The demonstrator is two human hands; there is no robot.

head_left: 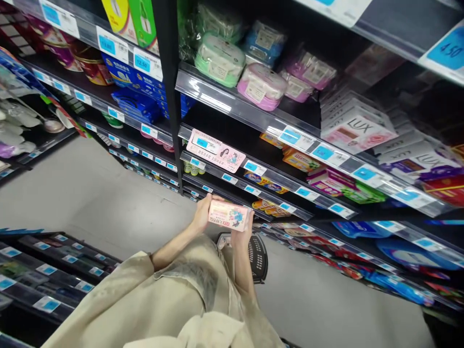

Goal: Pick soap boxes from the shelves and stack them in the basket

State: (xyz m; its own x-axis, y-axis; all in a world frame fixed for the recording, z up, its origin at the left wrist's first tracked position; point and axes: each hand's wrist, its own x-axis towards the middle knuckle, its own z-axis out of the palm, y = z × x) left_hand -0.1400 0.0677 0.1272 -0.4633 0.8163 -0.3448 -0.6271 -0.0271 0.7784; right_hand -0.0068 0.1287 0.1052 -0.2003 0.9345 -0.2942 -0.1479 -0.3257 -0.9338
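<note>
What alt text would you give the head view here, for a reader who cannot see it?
Two bare hands, left hand and right hand, hold a small pink box by its ends in a shop aisle. Below hangs a black basket; beside them run shelves with blue price tags, LUX soap boxes and pastel tubs.

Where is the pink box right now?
In the head view, the pink box sits centre frame, held between the left hand and right hand, above a black basket and before the shelves.
</note>
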